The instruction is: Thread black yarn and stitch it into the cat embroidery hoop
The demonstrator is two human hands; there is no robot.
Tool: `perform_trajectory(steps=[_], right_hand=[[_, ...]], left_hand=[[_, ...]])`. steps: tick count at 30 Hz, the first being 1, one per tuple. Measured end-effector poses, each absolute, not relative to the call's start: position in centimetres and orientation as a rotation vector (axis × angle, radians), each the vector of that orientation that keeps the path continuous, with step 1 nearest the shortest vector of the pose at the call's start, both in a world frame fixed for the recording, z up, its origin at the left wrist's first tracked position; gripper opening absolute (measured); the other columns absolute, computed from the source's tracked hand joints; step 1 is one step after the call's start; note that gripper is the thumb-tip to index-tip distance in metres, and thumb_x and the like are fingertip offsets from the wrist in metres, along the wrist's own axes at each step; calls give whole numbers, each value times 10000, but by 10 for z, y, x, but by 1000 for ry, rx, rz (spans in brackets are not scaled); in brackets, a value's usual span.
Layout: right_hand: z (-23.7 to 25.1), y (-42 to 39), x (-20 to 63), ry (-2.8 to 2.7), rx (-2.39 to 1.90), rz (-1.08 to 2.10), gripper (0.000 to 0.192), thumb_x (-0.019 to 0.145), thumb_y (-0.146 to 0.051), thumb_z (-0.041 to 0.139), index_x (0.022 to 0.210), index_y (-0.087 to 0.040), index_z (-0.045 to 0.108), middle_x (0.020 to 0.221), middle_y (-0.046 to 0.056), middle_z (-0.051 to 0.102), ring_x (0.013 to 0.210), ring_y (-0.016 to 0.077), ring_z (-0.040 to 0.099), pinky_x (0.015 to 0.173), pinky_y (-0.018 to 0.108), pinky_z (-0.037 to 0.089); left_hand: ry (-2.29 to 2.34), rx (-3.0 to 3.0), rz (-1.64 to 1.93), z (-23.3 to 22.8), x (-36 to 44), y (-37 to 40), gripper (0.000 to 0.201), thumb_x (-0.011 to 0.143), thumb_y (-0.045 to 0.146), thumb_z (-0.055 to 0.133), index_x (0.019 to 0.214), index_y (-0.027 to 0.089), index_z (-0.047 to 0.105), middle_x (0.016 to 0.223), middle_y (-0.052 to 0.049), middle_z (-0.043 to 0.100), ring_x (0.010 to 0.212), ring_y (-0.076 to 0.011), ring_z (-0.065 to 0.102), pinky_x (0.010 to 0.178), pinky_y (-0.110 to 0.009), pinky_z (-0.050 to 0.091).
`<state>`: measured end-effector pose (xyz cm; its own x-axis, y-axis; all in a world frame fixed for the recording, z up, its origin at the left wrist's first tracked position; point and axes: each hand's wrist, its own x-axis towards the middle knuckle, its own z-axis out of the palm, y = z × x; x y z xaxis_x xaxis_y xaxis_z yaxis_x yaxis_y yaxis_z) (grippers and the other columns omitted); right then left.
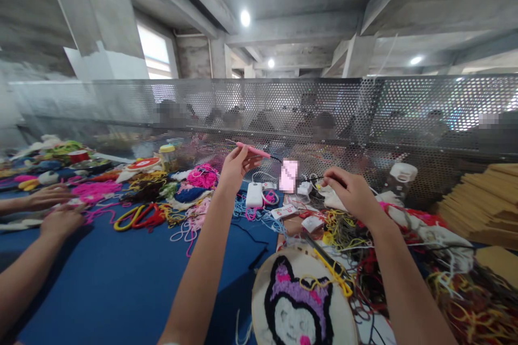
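Observation:
My left hand [237,167] is raised above the table, closed around a pink punch needle [257,150] whose thin metal tip points left. Black yarn [276,159] trails from the rear end of the tool toward my right hand [343,186], where thumb and fingers pinch its dark strand. Below, between my forearms, lies a round embroidery hoop [262,285] with a tufted cat-eared figure [297,315] in black, purple, white and pink. A yellow-handled tool [329,261] with yellow yarn rests across the hoop's upper right edge.
A co-worker's hands [56,213] work at the left. Scissors [141,216] lie on the blue tabletop [133,275]. Yarn heaps [376,259], white chargers [254,194] and a bottle [399,180] surround me. Brown cardboard [481,199] is stacked right; a perforated metal partition [259,102] stands behind.

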<state>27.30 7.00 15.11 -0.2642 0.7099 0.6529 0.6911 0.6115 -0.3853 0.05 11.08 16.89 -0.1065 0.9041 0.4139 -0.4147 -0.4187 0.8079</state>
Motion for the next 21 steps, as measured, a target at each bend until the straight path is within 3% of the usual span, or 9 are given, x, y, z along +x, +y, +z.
perform_trajectory(steps=[21], right_hand=[[150, 69, 264, -2050, -1076, 74, 114, 819, -194, 431, 762, -201, 529, 679, -15, 606, 594, 127, 517, 610, 227, 337]], left_hand=[[663, 1253, 1597, 169, 12, 108, 183, 791, 310, 573, 796, 127, 572, 752, -84, 677, 690, -161, 655, 603, -242, 506]])
